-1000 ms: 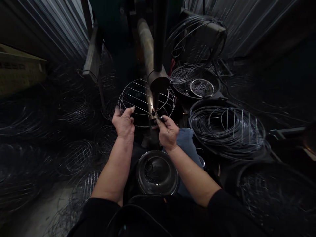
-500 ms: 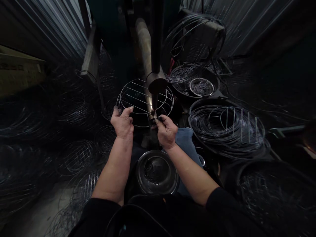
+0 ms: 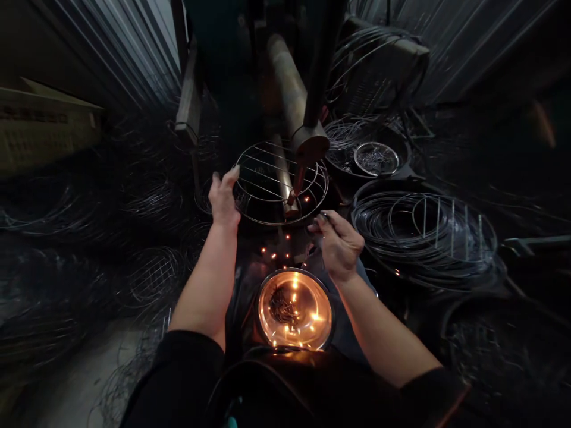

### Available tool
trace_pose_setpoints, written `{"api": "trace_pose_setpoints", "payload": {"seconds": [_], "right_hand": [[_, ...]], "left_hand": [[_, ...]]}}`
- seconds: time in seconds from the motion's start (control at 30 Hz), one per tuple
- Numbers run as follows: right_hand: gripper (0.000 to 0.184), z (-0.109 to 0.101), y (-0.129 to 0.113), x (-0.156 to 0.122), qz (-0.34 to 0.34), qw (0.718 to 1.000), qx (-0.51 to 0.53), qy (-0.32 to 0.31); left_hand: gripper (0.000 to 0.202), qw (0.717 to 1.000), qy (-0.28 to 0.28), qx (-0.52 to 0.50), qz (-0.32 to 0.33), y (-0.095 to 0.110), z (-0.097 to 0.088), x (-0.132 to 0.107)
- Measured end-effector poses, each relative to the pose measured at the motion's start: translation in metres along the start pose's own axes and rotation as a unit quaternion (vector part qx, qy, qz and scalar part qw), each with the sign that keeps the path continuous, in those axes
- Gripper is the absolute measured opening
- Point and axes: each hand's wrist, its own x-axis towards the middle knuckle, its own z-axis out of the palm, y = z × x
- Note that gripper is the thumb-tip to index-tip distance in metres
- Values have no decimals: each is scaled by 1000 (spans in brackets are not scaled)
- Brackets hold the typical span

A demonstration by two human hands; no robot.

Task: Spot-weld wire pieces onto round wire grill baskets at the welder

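A round wire rack (image 3: 267,178) lies under the tip of a dark welding electrode (image 3: 300,178), and orange sparks fly from the contact point. My left hand (image 3: 224,199) grips the rack's left rim. To the right of the rack's near rim, my right hand (image 3: 339,244) hangs apart from it, fingers curled in a pinch; what they hold is too small to make out. A shiny metal bowl (image 3: 295,309) with small wire pieces sits in my lap, lit orange by the sparks.
A black tub (image 3: 423,238) of wire rings with a half-made rack stands at the right. Another tub (image 3: 370,157) with wires and a small bowl is behind it. Finished wire racks (image 3: 151,276) pile up on the left floor. Corrugated metal walls surround.
Sparks have burst at the electrode tip and light the bowl. My right hand has drawn back from the rack toward the right. The camera view has shifted a little to the left.
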Motion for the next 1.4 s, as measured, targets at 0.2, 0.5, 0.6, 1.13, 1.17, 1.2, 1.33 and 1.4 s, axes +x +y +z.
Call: {"api": "trace_pose_setpoints", "payload": {"seconds": [0.2,0.5,0.6,1.13,1.17,1.2,1.33,1.4], "right_hand": [[18,-5,-16,-20,29,995,-8,-95],[15,30,-23,-12,70,983,121,-120],[15,37,-16,-11,78,980,84,-161],[24,30,-13,2,99,993,-29,-58],[23,31,-13,3,103,993,-24,-57],[22,31,-14,4,104,993,-20,-54],[20,34,-13,6,103,994,-7,-40],[20,35,-12,8,99,994,-6,-35]], "left_hand": [[45,994,-67,75,-54,5,-8,11],[46,999,24,-34,-15,1,-30,-39],[43,998,5,-61,-10,0,-33,-42],[54,992,14,-125,-28,-15,-5,-53],[53,992,13,-123,-29,-16,-4,-53],[52,992,13,-121,-30,-16,-3,-52],[53,991,19,-127,-40,-16,0,-49],[55,990,18,-134,-42,-15,2,-47]]}}
